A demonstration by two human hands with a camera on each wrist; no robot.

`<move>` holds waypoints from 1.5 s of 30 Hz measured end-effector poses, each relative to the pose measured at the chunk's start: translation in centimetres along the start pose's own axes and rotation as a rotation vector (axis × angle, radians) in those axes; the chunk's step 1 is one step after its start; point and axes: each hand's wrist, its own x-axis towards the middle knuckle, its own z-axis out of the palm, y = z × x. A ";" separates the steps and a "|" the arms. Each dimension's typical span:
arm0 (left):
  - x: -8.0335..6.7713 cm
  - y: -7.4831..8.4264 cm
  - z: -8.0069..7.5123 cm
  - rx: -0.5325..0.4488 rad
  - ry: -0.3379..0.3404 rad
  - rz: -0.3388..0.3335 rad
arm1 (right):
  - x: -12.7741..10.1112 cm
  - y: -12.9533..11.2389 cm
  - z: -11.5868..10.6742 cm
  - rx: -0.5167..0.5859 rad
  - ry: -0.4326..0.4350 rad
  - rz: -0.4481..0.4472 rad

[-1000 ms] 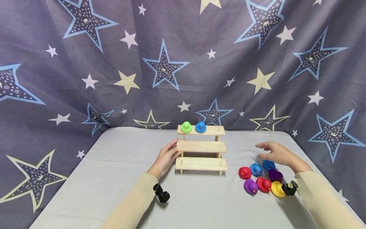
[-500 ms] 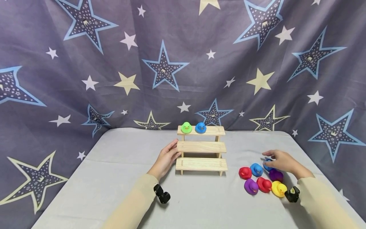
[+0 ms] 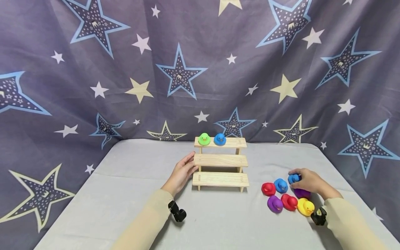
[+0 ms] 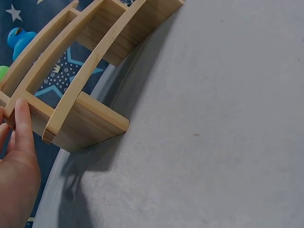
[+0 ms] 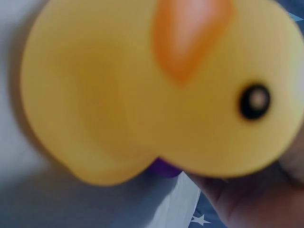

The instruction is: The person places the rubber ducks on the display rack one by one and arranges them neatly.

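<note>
We take this for a staged recording corner rather than a lived-in room. Behind the grey cloth-covered table (image 3: 125, 194) hangs a dark blue fabric backdrop printed with cream and blue stars (image 3: 93, 69), closing off every wall. On the table, in front of the backdrop, we see a small three-step pale wooden display stand (image 3: 220, 160) and toy ducks.

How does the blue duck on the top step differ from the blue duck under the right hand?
The blue duck on the top step stands free on the wooden stand, beside a green duck; the blue duck in the right hand sits low by the table's duck cluster. The first is untouched and fully visible; the second is partly covered by the right hand curled round it. Both look alike in colour and size.
</note>
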 end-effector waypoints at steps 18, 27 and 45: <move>0.2 -0.1 0.0 0.008 -0.011 -0.011 | -0.1 0.3 0.0 -0.008 0.009 -0.003; 0.3 -0.1 -0.1 0.000 -0.007 -0.008 | -0.2 -0.3 -0.6 -0.006 0.059 -0.074; 0.0 0.1 -0.1 0.007 -0.012 -0.009 | 0.0 -3.4 -2.9 -0.032 0.204 -0.227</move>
